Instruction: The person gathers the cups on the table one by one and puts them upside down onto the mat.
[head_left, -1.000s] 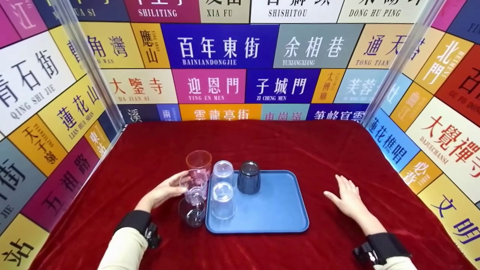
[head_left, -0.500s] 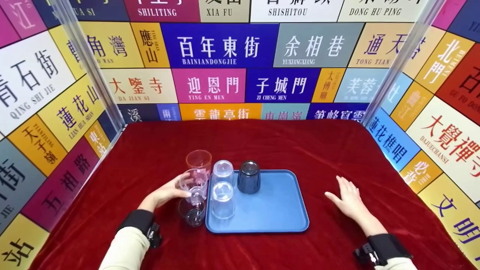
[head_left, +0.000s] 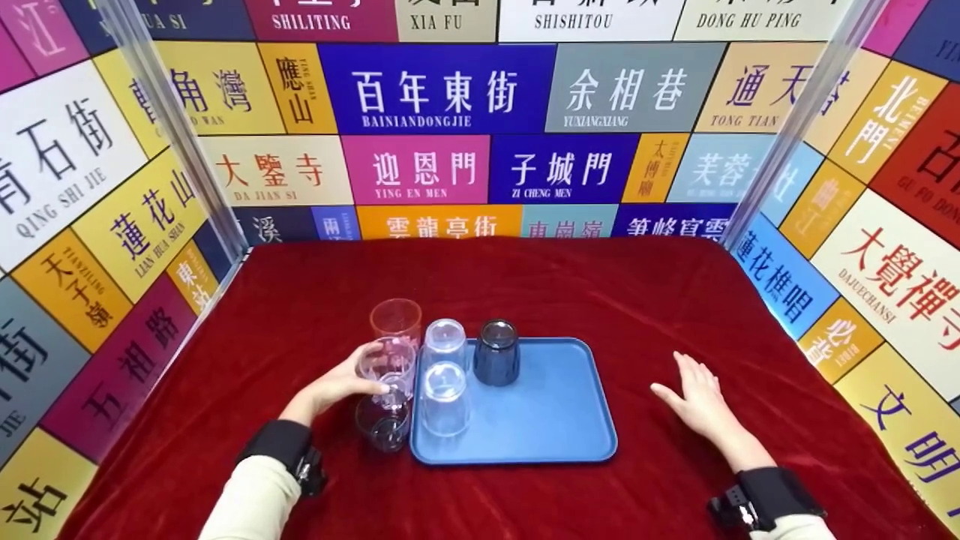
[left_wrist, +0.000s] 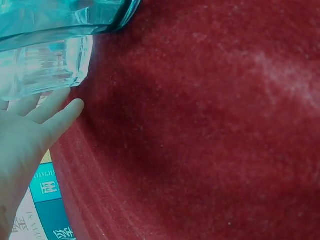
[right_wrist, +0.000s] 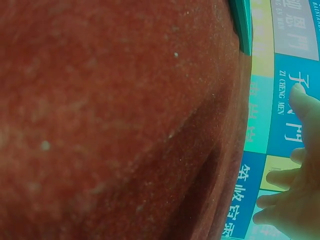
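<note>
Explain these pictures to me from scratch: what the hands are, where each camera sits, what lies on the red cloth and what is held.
No machine here: a person works with two bare hands, wearing a camera on the head and one on each wrist.

The wide picture is the head view, looking down at a table under a red cloth with coloured sign walls around it. The two blurry close-ups are the wrist views, mostly showing cloth.

On the cloth lies a blue tray. On it stand three cups upside down: two clear cups and a dark blue cup. Left of the tray, three more cups stand in a row: an orange cup, a pinkish clear cup and a dark clear cup.

The left hand curls round the pinkish clear cup. The right hand rests flat on the cloth, holding nothing.
</note>
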